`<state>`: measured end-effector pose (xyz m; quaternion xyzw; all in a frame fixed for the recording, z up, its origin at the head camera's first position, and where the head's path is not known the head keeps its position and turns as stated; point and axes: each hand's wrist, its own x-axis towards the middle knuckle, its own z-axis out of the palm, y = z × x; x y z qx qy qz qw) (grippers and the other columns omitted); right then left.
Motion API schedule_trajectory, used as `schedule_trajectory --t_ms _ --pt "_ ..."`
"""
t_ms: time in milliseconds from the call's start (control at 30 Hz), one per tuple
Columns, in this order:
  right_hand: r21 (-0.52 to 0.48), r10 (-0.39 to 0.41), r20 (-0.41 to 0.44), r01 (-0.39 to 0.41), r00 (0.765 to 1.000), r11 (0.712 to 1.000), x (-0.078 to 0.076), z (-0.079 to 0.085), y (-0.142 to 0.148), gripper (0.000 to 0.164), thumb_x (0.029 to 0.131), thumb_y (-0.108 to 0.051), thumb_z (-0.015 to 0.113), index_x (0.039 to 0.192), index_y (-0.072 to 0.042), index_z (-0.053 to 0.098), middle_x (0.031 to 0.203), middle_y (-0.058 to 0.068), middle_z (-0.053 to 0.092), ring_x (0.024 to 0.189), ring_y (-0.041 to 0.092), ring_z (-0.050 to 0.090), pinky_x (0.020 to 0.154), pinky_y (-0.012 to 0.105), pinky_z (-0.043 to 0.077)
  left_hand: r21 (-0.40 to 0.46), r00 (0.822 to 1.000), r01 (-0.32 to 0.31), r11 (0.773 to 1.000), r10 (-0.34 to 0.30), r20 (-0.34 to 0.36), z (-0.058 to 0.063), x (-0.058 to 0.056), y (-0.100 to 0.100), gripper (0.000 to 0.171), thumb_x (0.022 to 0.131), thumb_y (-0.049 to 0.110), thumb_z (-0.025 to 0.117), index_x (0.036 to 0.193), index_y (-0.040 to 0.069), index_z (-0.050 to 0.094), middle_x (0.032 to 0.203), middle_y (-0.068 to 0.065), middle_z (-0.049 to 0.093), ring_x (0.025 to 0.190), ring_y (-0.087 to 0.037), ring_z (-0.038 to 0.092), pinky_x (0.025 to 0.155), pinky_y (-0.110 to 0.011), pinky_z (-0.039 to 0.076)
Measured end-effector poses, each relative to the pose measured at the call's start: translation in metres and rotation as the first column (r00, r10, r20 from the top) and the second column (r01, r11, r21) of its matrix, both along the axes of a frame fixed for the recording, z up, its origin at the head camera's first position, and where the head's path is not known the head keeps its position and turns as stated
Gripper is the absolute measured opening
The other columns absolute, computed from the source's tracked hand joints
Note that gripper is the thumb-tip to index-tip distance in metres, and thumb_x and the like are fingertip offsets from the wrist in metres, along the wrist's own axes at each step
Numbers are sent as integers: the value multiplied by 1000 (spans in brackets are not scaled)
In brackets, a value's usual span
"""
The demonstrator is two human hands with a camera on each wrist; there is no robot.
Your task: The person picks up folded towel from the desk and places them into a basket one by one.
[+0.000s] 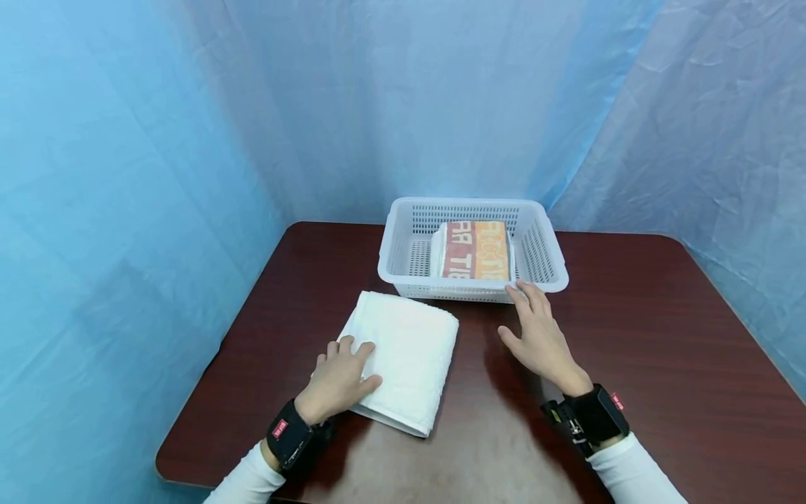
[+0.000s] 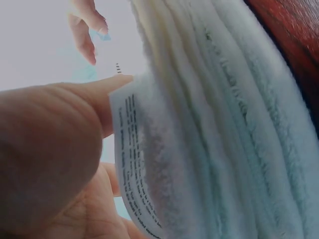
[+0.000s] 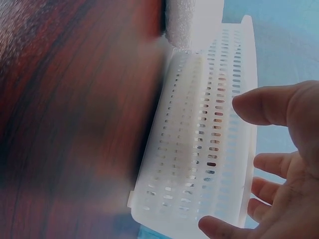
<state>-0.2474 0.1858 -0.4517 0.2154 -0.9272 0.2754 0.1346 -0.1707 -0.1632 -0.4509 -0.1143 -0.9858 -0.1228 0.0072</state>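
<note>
A folded white towel [image 1: 406, 357] lies on the table in front of the basket. My left hand [image 1: 338, 378] is at its left side, with fingers spread over the top. The left wrist view shows the towel's stacked layers [image 2: 214, 119] edge-on and a printed care label [image 2: 130, 159] beside the thumb. My right hand [image 1: 538, 339] hovers near the front rim of a white plastic basket [image 1: 403, 280], fingers extended and nothing held. In the right wrist view the basket's slotted wall [image 3: 199, 134] stands beyond those fingers. Whether a fingertip touches the rim, I cannot tell.
Inside the basket sits a folded cloth [image 1: 475, 250] with red and orange panels and lettering. The dark reddish-brown table [image 1: 661, 336] has rounded corners. Blue fabric [image 1: 352, 105] hangs behind it and along the sides.
</note>
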Motion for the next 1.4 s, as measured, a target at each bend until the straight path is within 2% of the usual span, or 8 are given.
schedule_trajectory --t_ms 267,433,567,733,933,1033,1167,1400 --pt "15 -8 16 8 1000 1000 -1 1 3 69 91 -9 68 150 4 34 156 25 24 144 43 18 103 61 35 -15 1000 28 999 -28 1 -1 1 8 54 90 36 71 134 7 58 128 -28 50 109 -42 47 81 -55 43" --pt "27 -9 15 8 1000 1000 0 2 5 68 91 -9 67 150 4 35 156 25 25 144 43 20 101 65 34 1 999 53 999 -53 -4 -3 3 13 54 91 35 71 134 6 58 128 -28 49 108 -42 47 80 -55 42" --pt "24 -9 15 9 1000 1000 2 3 5 66 91 -9 67 149 5 36 157 25 24 144 44 19 101 69 30 27 998 65 997 -66 12 -4 2 16 54 92 36 70 135 6 58 130 -29 48 109 -43 46 81 -55 41" --pt "22 -11 70 10 997 1000 6 3 4 66 93 -12 65 149 6 35 161 24 17 149 43 10 108 70 21 61 995 90 994 -92 23 -2 2 18 52 91 34 71 133 7 58 130 -28 50 110 -43 46 81 -56 44" --pt "10 -29 134 28 991 1000 16 1 1 68 95 -14 63 152 3 31 163 24 9 149 44 5 107 71 19 151 992 100 983 -110 56 -1 1 20 47 91 29 72 131 7 60 132 -29 48 110 -44 47 83 -56 45" --pt "-8 -30 176 32 984 999 23 -2 -1 68 95 -14 63 153 1 30 161 28 9 146 48 10 105 71 22 217 992 92 972 -109 70 -1 0 20 44 91 25 73 129 7 61 132 -27 48 108 -42 47 83 -51 47" --pt "-37 -8 252 18 968 999 31 -7 -4 68 96 -14 62 154 0 28 155 32 15 140 50 20 102 66 32 289 989 79 954 -112 100 0 0 21 41 90 19 74 127 7 60 131 -23 47 106 -37 47 79 -42 47" --pt "-153 32 413 35 910 988 41 -17 -8 66 97 -14 60 152 2 28 144 31 30 118 40 52 90 50 47 377 982 70 924 -131 137 1 0 24 43 89 16 74 128 7 58 133 -20 45 104 -29 48 79 -39 45"
